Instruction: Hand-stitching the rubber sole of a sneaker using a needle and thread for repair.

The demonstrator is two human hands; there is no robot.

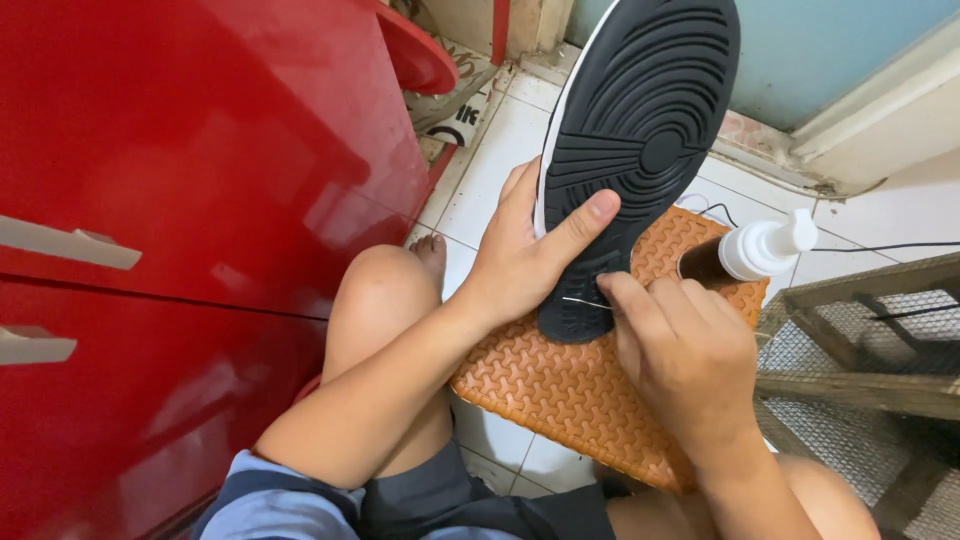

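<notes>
White tile floor [500, 150], red cabinet [180, 200] at left, wooden crate [860, 340] with wire mesh at right. Orange textured mat [560, 390] across knees. Shoe [630, 130] upright on mat, black sole facing camera. Left hand [520, 260] clamped around shoe, thumb across sole. Right hand [680, 350] at heel, fingers pinched together on thin needle [585, 302]. Brown bottle [750, 255], white nozzle, behind right hand.

One black-soled shoe [635, 130], one orange textured mat [570, 390], one white-capped bottle [750, 255], two hands [520, 260]
</notes>
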